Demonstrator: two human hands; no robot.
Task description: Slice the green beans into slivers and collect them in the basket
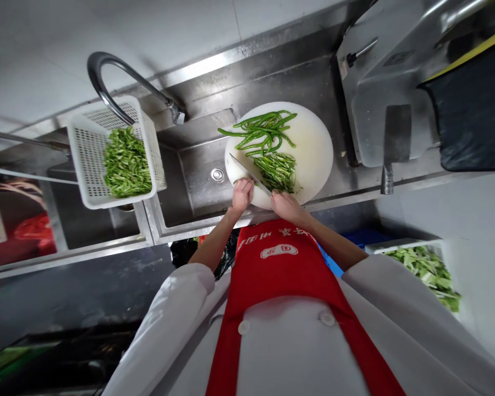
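A round white cutting board [313, 148] lies partly over the sink. My right hand [286, 206] is closed round the handle of a knife [249, 173], its blade slanting up and left across the board. Close to the blade's left side, my left hand [242, 193] is curled on the board, with a bit of green showing at its fingers; most of what it holds is hidden. Cut green pepper strips [278, 169] are piled just right of the blade. Whole long green peppers [266, 131] lie farther back on the board.
A white basket [84, 159] of cut green pieces stands at the left, under a curved faucet [124, 66]. The sink basin [198, 190] is beside the board. At right, a cleaver [397, 135] lies by a metal machine [367, 82]. A crate of chopped greens [427, 269] sits lower right.
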